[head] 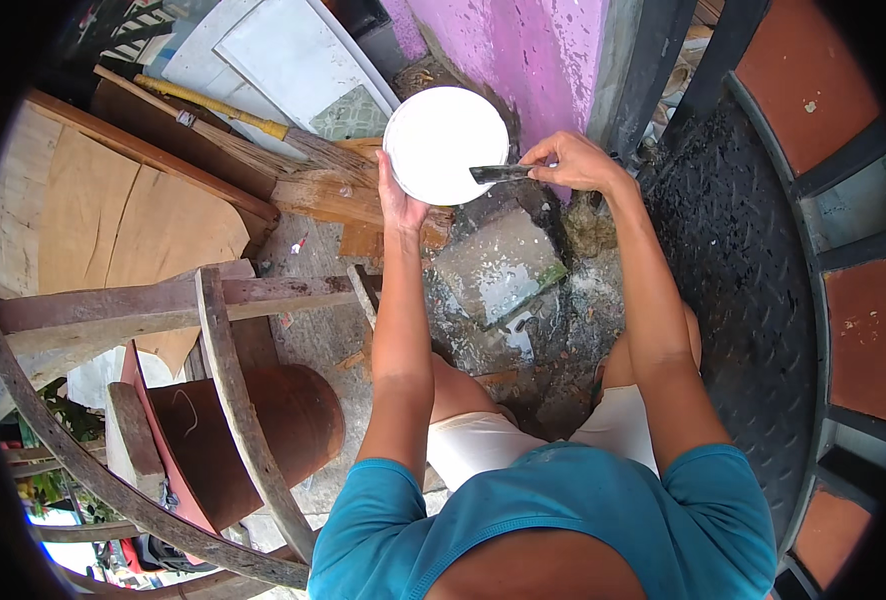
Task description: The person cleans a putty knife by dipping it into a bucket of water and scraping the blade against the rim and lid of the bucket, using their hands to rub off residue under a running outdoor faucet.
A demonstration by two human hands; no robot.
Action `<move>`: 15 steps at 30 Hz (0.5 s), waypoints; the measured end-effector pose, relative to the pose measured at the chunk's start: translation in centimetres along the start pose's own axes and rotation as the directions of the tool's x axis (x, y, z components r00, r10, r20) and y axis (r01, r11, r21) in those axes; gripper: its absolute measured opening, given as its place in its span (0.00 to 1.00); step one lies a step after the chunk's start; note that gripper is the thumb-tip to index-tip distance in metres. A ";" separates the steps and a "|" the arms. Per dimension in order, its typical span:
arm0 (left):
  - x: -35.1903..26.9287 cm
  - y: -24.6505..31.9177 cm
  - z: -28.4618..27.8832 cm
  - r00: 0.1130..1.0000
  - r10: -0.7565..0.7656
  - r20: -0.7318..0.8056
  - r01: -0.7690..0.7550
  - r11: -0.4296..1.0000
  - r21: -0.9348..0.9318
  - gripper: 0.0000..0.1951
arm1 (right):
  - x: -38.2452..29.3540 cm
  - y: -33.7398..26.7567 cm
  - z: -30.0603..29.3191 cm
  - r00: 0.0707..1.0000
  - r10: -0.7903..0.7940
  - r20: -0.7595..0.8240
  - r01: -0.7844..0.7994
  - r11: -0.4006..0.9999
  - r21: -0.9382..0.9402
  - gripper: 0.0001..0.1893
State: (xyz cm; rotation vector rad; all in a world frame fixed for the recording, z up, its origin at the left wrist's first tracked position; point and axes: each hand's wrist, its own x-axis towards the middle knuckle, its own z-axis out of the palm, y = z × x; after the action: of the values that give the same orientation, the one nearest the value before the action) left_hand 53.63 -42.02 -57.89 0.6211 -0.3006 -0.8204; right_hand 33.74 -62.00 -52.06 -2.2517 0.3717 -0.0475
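Note:
My left hand (402,202) grips the lower left rim of a round white container (443,139), with the thumb up along its side. Its top is so bright that I cannot tell a lid from white contents. Between the thumb and fingers of my right hand (574,163) is a flat dark tool (497,174), pointing left across the container's lower right part. Whether its tip touches the white surface is unclear. Just beyond both hands stands a purple wall (533,67) with patchy, flaking paint.
Below the container lies a wet concrete block (501,262) with white splashes. Wooden boards (157,210), a broom (240,146) and white panels (285,52) lean at the left. A wooden rail (187,300) crosses nearby. Black metal treadplate (735,300) lies on the right.

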 end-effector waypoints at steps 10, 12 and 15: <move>1.0 1.1 -0.3 0.990 -0.141 -0.031 0.140 0.990 -0.028 0.30 | 0.3 -0.5 1.1 0.997 -0.058 0.045 0.061 0.997 -0.051 0.13; 1.3 0.9 0.0 0.986 -0.160 -0.039 0.157 0.986 -0.056 0.30 | 0.4 -0.5 1.5 0.997 -0.058 0.059 0.059 0.998 -0.024 0.13; 1.8 0.6 0.5 0.985 -0.163 -0.047 0.164 0.987 0.003 0.29 | 0.6 -0.7 2.7 0.995 -0.093 0.032 0.096 0.991 -0.098 0.13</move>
State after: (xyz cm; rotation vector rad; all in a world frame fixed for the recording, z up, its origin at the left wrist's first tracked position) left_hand 54.85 -43.26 -57.11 0.6765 -0.2114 -0.9614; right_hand 34.89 -59.76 -53.37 -2.3650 0.2577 -0.0480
